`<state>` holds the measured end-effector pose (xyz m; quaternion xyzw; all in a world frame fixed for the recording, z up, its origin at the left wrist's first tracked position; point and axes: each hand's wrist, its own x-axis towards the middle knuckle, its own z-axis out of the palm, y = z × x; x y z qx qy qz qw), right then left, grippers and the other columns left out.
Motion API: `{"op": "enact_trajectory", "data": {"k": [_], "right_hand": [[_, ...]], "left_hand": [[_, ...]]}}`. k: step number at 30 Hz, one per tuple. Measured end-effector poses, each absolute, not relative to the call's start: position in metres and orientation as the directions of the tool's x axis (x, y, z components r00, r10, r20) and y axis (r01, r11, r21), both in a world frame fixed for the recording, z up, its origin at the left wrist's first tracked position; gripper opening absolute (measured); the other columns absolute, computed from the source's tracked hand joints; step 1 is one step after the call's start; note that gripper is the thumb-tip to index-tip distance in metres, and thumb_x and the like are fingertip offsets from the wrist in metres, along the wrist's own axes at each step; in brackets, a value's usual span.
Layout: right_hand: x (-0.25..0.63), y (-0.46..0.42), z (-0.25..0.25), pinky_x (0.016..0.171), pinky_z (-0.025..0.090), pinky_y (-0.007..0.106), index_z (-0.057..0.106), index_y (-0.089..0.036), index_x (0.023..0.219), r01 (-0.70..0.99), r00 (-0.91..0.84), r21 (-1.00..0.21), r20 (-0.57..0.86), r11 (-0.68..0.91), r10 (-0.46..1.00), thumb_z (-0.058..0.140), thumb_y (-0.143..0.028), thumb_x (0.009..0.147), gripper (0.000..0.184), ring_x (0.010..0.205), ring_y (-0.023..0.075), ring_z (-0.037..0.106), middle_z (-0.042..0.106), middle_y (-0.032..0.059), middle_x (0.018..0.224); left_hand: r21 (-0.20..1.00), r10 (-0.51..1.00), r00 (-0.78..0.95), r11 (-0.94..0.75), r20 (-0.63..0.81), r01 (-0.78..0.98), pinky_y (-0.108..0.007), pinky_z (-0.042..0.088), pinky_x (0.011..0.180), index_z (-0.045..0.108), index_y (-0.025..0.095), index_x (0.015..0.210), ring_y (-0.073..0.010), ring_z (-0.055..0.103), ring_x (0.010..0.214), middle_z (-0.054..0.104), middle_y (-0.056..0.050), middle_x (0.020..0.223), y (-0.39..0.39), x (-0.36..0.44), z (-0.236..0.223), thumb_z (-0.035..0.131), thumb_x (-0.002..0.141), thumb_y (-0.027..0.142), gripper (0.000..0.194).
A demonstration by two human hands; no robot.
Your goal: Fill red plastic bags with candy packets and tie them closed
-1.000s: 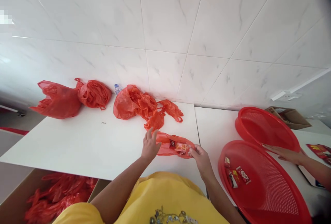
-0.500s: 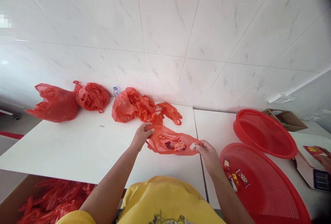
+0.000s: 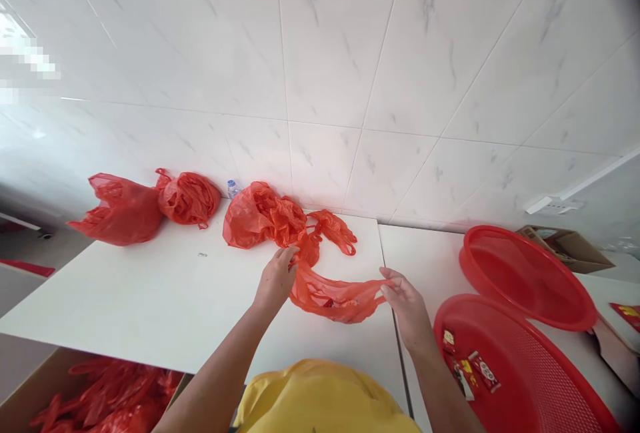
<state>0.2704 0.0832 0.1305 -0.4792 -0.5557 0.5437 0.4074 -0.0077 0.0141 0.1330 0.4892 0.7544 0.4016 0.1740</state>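
Observation:
A thin red plastic bag point(image 3: 340, 311) is stretched between my two hands above the white table point(image 3: 235, 326). My left hand point(image 3: 277, 279) pinches its left end, close to the crumpled bags behind. At the other end, my right hand point(image 3: 406, 296) grips a handle of the same bag with thumb and fingers. Small wrapped sweets show dimly through the film at the bottom; the folds partly hide them.
Tied red bags point(image 3: 131, 209) and crumpled ones point(image 3: 265, 216) line the wall beside a bottle point(image 3: 233, 189). To the right are two red baskets point(image 3: 525, 273), point(image 3: 500, 326) one holding snack packets point(image 3: 484, 371). A carton point(image 3: 567, 246) lies behind; a box of red bags point(image 3: 107, 393) stands lower left.
The bag's mouth has drawn together and its sides hang narrower, so the sweets show less. My right hand now holds a handle. The view has shifted slightly upward.

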Motion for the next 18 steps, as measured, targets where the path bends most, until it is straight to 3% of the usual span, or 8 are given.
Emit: {"op": "enact_trajectory", "data": {"k": [1, 3, 6, 9, 11, 13, 16, 18], "right_hand": [[0.268, 0.086, 0.130, 0.082, 0.047, 0.033, 0.059, -0.021, 0.077, 0.017, -0.191, -0.998, -0.063, -0.061, 0.980, 0.070, -0.051, 0.073, 0.032, 0.104, 0.0247, 0.057, 0.064, 0.0121, 0.119], [0.263, 0.089, 0.130, 0.074, 0.047, 0.032, 0.054, -0.023, 0.075, -0.131, -0.186, -0.986, -0.082, -0.107, 0.979, 0.068, -0.051, 0.076, 0.031, 0.087, 0.0204, 0.060, 0.068, 0.0075, 0.096], [0.252, 0.088, 0.135, 0.052, 0.036, 0.025, 0.050, -0.023, 0.073, -0.228, -0.189, -0.961, -0.116, -0.158, 0.975, 0.055, -0.056, 0.085, 0.035, 0.049, 0.0105, 0.039, 0.046, -0.0055, 0.055], [0.243, 0.081, 0.146, 0.045, 0.025, 0.025, 0.060, -0.024, 0.098, -0.151, -0.185, -0.978, -0.116, -0.145, 0.976, 0.043, -0.062, 0.089, 0.043, 0.046, 0.0101, 0.030, 0.039, -0.0067, 0.054], [0.239, 0.075, 0.155, 0.049, 0.032, 0.026, 0.054, -0.025, 0.125, -0.058, -0.294, -0.989, -0.112, -0.135, 0.949, 0.046, -0.059, 0.088, 0.051, 0.050, 0.0115, 0.038, 0.045, -0.0061, 0.058], [0.234, 0.069, 0.163, 0.054, 0.038, 0.027, 0.045, -0.027, 0.136, 0.028, -0.500, -0.991, -0.127, -0.130, 0.857, 0.057, -0.052, 0.085, 0.058, 0.053, 0.0122, 0.043, 0.048, -0.0070, 0.060], [0.223, 0.061, 0.166, 0.053, 0.035, 0.027, 0.063, -0.022, 0.103, 0.131, -0.703, -0.987, -0.159, -0.094, 0.693, 0.062, -0.047, 0.081, 0.033, 0.052, 0.0115, 0.043, 0.049, -0.0062, 0.056], [0.215, 0.058, 0.162, 0.051, 0.030, 0.027, 0.056, -0.019, 0.065, 0.167, -0.680, -0.984, -0.165, -0.068, 0.715, 0.056, -0.052, 0.084, 0.038, 0.049, 0.0102, 0.038, 0.046, -0.0045, 0.051]], "left_hand": [[0.778, 0.876, -0.466, 0.208, 0.121, 0.592, -0.030, 0.047, 0.076, 0.063, 0.026, 0.112, -0.0166, 0.059, 0.078, 0.063, -0.003, 0.098, 0.014, -0.006, 0.137, 0.048, 0.081, 0.021, 0.036], [0.838, 0.875, -0.482, 0.232, 0.041, 0.494, -0.028, 0.048, 0.067, 0.062, 0.026, 0.114, -0.0153, 0.057, 0.073, 0.062, -0.003, 0.095, 0.015, -0.003, 0.148, 0.051, 0.080, 0.024, 0.036], [0.943, 0.913, -0.406, 0.173, -0.045, 0.285, -0.025, 0.049, 0.062, 0.059, 0.023, 0.118, -0.0145, 0.058, 0.076, 0.061, -0.003, 0.098, 0.017, 0.007, 0.167, 0.058, 0.074, 0.022, 0.044], [0.973, 0.968, -0.252, 0.044, 0.015, 0.226, -0.027, 0.051, 0.072, 0.060, 0.021, 0.117, -0.0157, 0.060, 0.086, 0.062, -0.004, 0.098, 0.018, 0.020, 0.187, 0.057, 0.071, 0.012, 0.047], [0.975, 0.988, -0.141, -0.025, 0.058, 0.221, -0.028, 0.051, 0.075, 0.062, 0.022, 0.115, -0.0160, 0.061, 0.088, 0.064, -0.004, 0.095, 0.018, 0.030, 0.199, 0.056, 0.072, 0.010, 0.045], [0.986, 0.997, -0.024, -0.071, 0.075, 0.151, -0.028, 0.051, 0.073, 0.063, 0.023, 0.114, -0.0154, 0.060, 0.085, 0.064, -0.004, 0.093, 0.018, 0.042, 0.206, 0.057, 0.074, 0.011, 0.042], [0.998, 0.994, 0.083, -0.068, 0.069, -0.009, -0.027, 0.051, 0.068, 0.062, 0.022, 0.112, -0.0135, 0.060, 0.078, 0.063, -0.003, 0.090, 0.022, 0.060, 0.206, 0.058, 0.075, 0.012, 0.039], [0.996, 0.996, 0.021, -0.086, 0.086, 0.023, -0.027, 0.051, 0.070, 0.063, 0.022, 0.111, -0.0137, 0.059, 0.082, 0.062, -0.004, 0.094, 0.025, 0.068, 0.200, 0.057, 0.077, 0.012, 0.036]]}}
